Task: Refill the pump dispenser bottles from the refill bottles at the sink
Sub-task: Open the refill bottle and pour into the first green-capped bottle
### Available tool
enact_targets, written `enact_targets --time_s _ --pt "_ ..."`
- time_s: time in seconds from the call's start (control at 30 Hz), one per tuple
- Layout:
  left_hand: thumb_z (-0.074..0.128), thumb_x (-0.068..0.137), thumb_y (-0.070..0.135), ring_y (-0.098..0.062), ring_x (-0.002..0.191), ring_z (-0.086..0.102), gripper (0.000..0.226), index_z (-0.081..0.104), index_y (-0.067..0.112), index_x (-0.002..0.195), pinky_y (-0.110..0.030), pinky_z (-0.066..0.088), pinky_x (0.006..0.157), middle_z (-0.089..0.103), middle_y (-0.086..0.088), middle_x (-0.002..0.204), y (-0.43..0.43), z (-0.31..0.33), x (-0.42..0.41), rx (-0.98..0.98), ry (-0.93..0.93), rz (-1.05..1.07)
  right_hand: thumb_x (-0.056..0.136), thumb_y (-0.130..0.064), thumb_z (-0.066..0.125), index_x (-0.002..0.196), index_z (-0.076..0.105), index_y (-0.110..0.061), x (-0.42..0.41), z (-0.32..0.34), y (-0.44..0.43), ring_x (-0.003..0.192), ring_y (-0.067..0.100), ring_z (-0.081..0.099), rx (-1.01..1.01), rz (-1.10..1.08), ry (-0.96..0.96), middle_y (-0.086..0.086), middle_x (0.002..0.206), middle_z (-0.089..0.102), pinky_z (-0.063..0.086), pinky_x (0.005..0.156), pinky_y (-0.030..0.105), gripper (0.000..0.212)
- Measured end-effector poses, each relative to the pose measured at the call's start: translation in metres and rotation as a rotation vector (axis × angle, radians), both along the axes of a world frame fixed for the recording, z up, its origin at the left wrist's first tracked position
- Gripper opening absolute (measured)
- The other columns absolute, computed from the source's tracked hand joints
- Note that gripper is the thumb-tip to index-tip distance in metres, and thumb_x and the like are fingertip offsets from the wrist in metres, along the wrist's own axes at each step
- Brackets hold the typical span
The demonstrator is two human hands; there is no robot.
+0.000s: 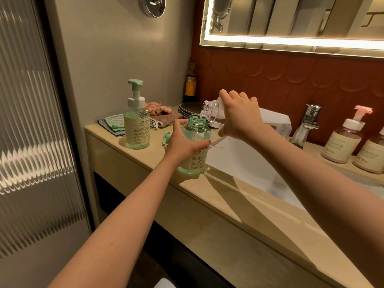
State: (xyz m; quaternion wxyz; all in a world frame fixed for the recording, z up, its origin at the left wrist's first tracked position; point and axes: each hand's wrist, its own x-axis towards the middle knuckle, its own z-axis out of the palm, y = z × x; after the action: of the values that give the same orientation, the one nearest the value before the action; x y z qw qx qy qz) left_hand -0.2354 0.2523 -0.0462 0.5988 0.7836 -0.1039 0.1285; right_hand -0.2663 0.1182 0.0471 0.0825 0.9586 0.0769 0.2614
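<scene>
Left hand (pixel 182 146) round dispenser (pixel 198 160), refill bottle (pixel 213 115) seemingly above

This is a bathroom: a white sink (pixel 239 163) is set in a beige stone counter (pixel 207 198), with a chrome tap (pixel 307 123) behind it, a light-edged mirror (pixel 291 19) on the wall above it, pump bottles (pixel 341 142) to its right and a ribbed glass door (pixel 31 121) well to its left.
</scene>
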Motion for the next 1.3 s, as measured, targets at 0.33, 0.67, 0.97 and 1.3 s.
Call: enact_targets --time_s 0.33,0.67,0.97,1.3 --pt "0.080 0.069 0.026 -0.024 0.115 0.048 0.078 0.029 0.022 0.128 -0.040 0.044 0.094 0.050 -0.007 0.127 0.0000 -0.0003 0.0001 -0.002 0.001 0.002 0.067 -0.033 0.081 0.134 0.033 -0.013 0.0016 -0.0010 0.0003 0.112 0.026 0.044 -0.004 -0.001 -0.003 0.009 0.124 0.048 0.037 0.095 0.041 0.085" --pt "0.080 0.069 0.025 -0.022 0.113 0.047 0.077 0.029 0.022 0.127 -0.036 0.042 0.092 0.049 -0.004 0.124 0.0003 0.0002 -0.0016 -0.013 -0.011 -0.008 0.068 -0.032 0.081 0.135 0.032 -0.014 0.0005 0.0003 0.0009 0.115 0.027 0.043 -0.008 -0.002 0.004 0.009 0.126 0.048 0.036 0.096 0.041 0.085" --pt "0.080 0.069 0.025 -0.019 0.107 0.046 0.077 0.030 0.022 0.127 -0.039 0.042 0.095 0.046 0.001 0.113 -0.0003 0.0001 -0.0008 -0.005 -0.010 -0.006 0.067 -0.031 0.081 0.135 0.032 -0.013 -0.0003 0.0005 0.0008 0.114 0.027 0.043 -0.012 -0.001 0.004 0.009 0.126 0.048 0.036 0.095 0.042 0.086" --pt "0.080 0.068 0.026 -0.025 0.115 0.048 0.077 0.030 0.022 0.126 -0.042 0.044 0.096 0.049 -0.007 0.128 -0.0005 -0.0016 0.0016 -0.005 -0.012 0.011 0.068 -0.032 0.081 0.135 0.032 -0.013 0.0001 0.0005 0.0008 0.115 0.027 0.043 -0.012 -0.005 0.009 0.009 0.126 0.048 0.036 0.096 0.042 0.086"
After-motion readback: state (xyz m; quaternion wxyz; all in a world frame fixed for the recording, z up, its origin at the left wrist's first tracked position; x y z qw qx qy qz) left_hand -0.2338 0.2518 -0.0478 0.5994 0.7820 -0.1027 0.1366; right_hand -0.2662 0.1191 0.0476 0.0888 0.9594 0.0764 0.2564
